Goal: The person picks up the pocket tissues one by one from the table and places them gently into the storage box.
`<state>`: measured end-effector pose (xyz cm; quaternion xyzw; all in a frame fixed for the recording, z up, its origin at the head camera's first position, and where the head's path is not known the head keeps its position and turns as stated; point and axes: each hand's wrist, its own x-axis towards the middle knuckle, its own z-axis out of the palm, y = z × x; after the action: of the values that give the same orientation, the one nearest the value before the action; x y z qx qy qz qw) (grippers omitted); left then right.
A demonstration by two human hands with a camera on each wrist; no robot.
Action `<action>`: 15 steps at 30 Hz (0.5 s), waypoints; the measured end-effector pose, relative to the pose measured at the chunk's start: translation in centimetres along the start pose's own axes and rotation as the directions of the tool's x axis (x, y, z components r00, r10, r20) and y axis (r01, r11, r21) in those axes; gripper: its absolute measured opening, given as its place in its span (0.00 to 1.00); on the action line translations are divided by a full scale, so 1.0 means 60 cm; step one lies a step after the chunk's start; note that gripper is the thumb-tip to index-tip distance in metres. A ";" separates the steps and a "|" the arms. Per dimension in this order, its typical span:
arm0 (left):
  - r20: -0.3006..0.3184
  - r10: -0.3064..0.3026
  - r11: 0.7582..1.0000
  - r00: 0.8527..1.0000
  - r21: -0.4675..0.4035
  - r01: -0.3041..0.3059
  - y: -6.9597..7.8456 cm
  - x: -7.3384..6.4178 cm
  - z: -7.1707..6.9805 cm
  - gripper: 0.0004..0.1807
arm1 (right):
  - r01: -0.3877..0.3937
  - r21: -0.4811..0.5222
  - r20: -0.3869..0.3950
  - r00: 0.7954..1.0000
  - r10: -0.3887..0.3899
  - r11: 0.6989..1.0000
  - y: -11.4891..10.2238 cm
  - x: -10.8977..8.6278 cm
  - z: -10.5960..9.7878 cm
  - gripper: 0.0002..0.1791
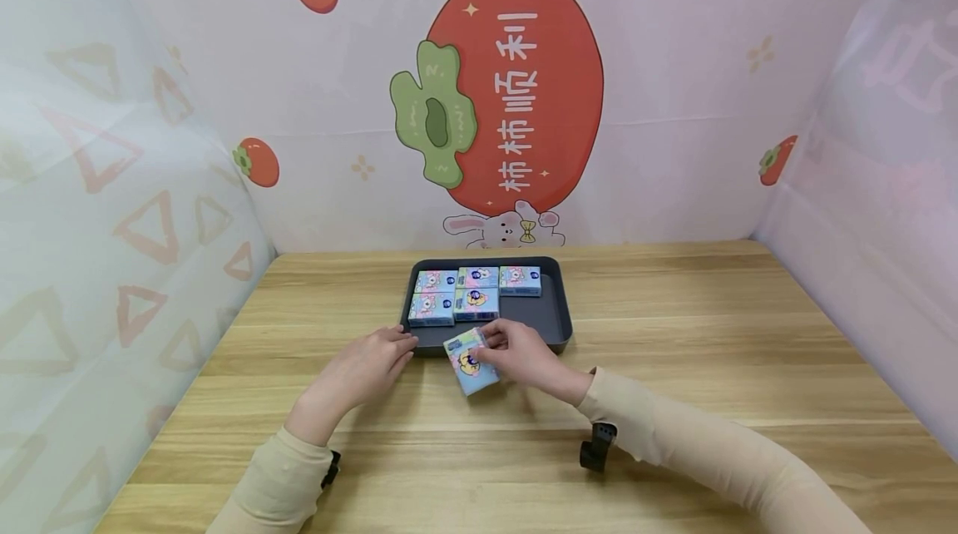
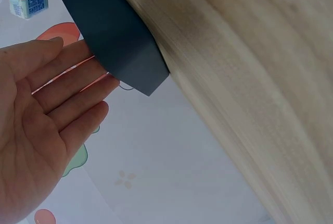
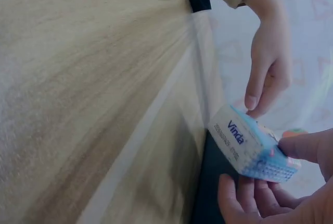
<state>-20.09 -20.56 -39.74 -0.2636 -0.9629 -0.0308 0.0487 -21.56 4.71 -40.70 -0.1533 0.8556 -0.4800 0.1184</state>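
My right hand (image 1: 530,359) pinches a blue Vinda tissue pack (image 1: 476,378) between thumb and fingers, tilted above the front edge of a dark grey tray (image 1: 565,326). In the right wrist view the thumb lies on one side of the pack (image 3: 242,143) and the fingers are under the other. My left hand (image 1: 367,368) touches the tray's front left corner; in the left wrist view its nearly straight fingers (image 2: 73,83) meet the tray's outer wall (image 2: 112,31). Inside the tray lie several similar tissue packs (image 1: 432,309), three along the back and two before them on the left.
The tray stands on a wood-grain table (image 1: 674,334). Behind it rises a white backdrop (image 1: 666,176) printed with a large red persimmon and a rabbit. Patterned white sheets (image 1: 97,185) flank the table. A black wrist device (image 1: 597,447) hangs below the right sleeve.
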 end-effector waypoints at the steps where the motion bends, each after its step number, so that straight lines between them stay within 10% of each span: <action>1: -0.002 0.001 1.000 1.000 0.001 -0.001 0.000 0.000 0.000 0.15 | -0.009 0.009 0.000 1.000 0.009 1.000 0.000 0.000 -0.003 0.20; 15: -0.001 0.000 1.000 1.000 -0.006 0.000 -0.001 -0.001 0.000 0.15 | -0.089 0.113 -0.011 0.996 0.091 0.990 0.000 0.012 -0.035 0.20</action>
<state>-20.09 -20.63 -39.76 -0.2638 -0.9628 -0.0337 0.0486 -22.99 6.09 -39.67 -0.1039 0.8343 -0.5226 0.1415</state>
